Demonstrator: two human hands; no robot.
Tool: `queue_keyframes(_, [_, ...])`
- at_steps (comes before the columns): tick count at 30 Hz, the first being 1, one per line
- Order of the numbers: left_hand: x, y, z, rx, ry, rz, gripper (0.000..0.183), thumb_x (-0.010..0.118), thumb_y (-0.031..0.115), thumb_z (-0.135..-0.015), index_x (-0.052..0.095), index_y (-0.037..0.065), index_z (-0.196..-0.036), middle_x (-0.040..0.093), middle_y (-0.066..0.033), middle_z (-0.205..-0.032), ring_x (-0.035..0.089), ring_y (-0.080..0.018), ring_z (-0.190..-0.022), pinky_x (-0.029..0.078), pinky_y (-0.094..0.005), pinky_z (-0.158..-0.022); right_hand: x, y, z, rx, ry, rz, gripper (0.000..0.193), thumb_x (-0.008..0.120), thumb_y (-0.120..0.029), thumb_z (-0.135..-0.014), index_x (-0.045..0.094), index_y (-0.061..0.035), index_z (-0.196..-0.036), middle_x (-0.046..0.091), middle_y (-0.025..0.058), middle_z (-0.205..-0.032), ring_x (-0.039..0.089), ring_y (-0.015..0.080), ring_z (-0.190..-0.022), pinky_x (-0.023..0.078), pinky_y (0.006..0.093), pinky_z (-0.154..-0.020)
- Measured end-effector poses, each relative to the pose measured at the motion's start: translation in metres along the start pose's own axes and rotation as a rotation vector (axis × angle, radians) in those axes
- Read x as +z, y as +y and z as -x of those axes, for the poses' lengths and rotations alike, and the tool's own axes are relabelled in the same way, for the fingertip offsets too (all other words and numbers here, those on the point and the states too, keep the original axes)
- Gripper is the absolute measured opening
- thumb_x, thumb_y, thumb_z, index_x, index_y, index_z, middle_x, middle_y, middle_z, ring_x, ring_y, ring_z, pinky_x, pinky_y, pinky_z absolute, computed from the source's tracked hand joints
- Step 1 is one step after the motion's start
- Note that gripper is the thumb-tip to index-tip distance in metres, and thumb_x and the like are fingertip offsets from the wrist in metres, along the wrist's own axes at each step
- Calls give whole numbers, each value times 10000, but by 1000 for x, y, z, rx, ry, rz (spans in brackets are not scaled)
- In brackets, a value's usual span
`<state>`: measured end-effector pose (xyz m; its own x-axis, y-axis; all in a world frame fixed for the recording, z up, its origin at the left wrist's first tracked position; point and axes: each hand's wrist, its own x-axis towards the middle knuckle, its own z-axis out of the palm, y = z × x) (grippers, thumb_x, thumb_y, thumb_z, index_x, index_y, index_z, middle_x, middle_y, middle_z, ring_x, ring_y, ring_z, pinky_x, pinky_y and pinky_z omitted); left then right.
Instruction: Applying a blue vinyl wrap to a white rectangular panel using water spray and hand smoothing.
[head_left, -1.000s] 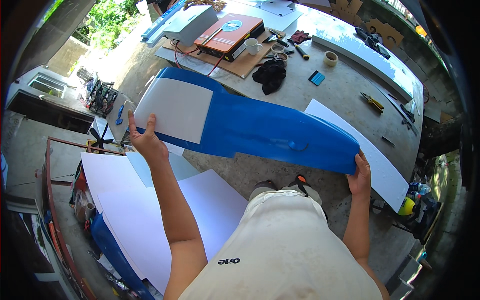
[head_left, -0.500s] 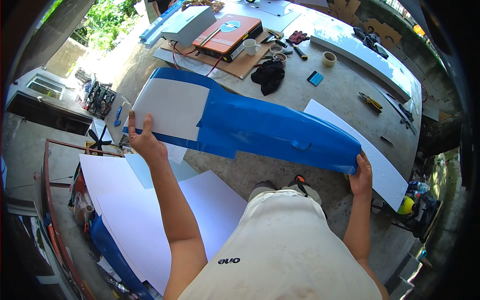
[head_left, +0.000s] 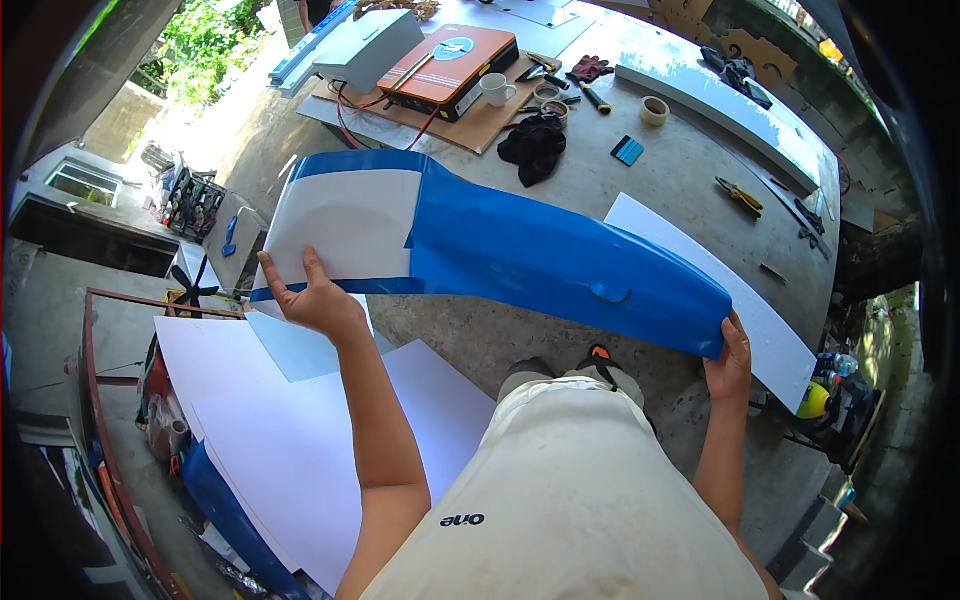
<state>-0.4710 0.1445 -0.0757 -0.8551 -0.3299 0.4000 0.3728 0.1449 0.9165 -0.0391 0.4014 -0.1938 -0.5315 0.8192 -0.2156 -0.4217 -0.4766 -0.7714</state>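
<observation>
- While you stand at the concrete bench (head_left: 520, 340), which fills the middle of the frame, it lies just under the sheet, bare enough there to take it.
- Your long blue sheet (head_left: 540, 250) spans the centre from left to right, held off the bench at both ends so it hangs in a shallow curve, probably to keep it from creasing; its left part shows white.
- White boards (head_left: 300, 440) lie stacked at lower left, and another white board (head_left: 700, 270) sits under the sheet's right end, likely there as stock within reach.
- An orange case (head_left: 450, 65) rests on cardboard at upper centre, well away from the sheet.
- A black cloth (head_left: 533, 148) lies just beyond the sheet's far edge.
- Your left hand (head_left: 318, 300), at centre left, pinches the sheet's near edge, thumb on top and fingers curled underneath.
- Your right hand (head_left: 730, 360), at right of centre, closes on the sheet's lower right corner, fingers wrapped behind it.
- A white mug (head_left: 495, 90) stands beside the case, and a tape roll (head_left: 654, 110) sits at upper right.
</observation>
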Motion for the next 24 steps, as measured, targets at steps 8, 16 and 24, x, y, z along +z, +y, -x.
queue_keyframes(8, [7, -33, 15, -70, 87, -119, 563, 684, 32, -884, 489, 64, -1412, 555, -197, -1325, 650, -309, -1082, 598, -364, -900, 13, -5, 18, -5, 90, 11, 356, 638, -128, -926, 603, -12, -1260, 698, 76, -1122, 672, 151, -1006, 531, 286, -889])
queue_keyframes(16, [16, -67, 23, -144, 99, -196, 578, 674, 42, -889, 463, 45, -1427, 554, -211, -1311, 653, -324, -1070, 603, -368, -894, 19, -8, 37, 9, 151, 71, 362, 634, -138, -924, 602, -20, -1264, 691, 76, -1137, 658, 160, -1029, 506, 303, -932])
queue_keyframes(24, [1, -123, 53, -313, 40, -296, 581, 657, 41, -895, 441, 13, -1434, 514, -227, -1348, 623, -336, -1119, 580, -376, -921, 29, -16, 42, 17, 226, 198, 380, 629, -143, -924, 591, -5, -1275, 682, 75, -1149, 639, 162, -1060, 494, 314, -952])
